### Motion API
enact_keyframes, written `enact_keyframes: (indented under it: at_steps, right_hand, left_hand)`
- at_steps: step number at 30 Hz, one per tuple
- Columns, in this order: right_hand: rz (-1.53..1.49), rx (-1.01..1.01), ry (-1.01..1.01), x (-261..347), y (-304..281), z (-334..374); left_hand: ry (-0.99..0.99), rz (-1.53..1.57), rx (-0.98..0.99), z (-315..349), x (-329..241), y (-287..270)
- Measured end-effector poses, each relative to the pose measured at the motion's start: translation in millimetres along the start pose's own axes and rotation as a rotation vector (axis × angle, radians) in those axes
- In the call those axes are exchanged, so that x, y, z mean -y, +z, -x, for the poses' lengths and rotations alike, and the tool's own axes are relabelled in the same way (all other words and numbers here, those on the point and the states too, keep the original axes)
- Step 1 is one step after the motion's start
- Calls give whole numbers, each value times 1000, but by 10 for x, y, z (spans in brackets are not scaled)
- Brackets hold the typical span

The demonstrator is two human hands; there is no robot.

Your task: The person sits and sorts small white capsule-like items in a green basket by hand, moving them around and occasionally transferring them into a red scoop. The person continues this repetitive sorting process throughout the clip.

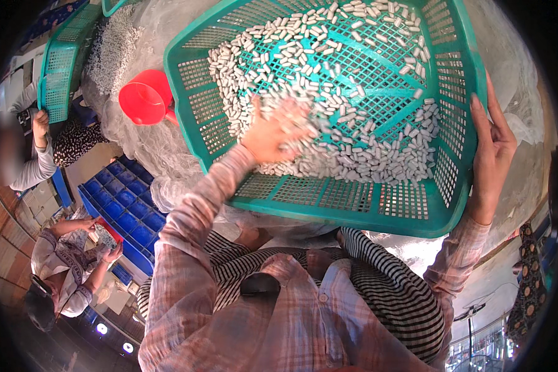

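A large green mesh basket point(328, 220) is tilted in front of me, with many whitish-grey capsules point(390, 161) spread over its floor. They lie thickest along the near and left sides, and the green mesh shows through in the middle. Inside it, my left hand point(276, 130) is spread among the capsules, its fingers apart and blurred by motion. Around the basket's right rim, my right hand point(493, 139) grips from outside, thumb on the edge. Close to the left rim is a red plastic cup point(146, 97), its handle partly behind the basket.
Clear plastic sheeting point(173, 142) lies under the basket, with a heap of white capsules point(115, 46) beyond the cup. A blue compartment tray point(121, 198) stands at left. One person holds another green basket point(68, 62); a second holds a red-edged box point(107, 237).
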State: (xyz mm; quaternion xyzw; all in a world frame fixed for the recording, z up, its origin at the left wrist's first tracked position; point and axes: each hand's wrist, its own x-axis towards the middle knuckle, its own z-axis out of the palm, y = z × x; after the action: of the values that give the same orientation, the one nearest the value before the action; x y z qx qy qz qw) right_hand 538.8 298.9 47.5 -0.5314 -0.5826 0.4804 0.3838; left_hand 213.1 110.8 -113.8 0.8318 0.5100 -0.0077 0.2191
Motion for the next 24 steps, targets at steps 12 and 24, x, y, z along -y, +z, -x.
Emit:
enact_keyframes:
  at_steps: [12, 24]
  right_hand:
    - [20, 4, 45, -3, 80, -10]
    - [9, -11, 132, -18, -32, 116]
  left_hand:
    - [17, 411, -540, -1747, -1265, -420]
    - [-796, 136, -961, -547, 523, -9]
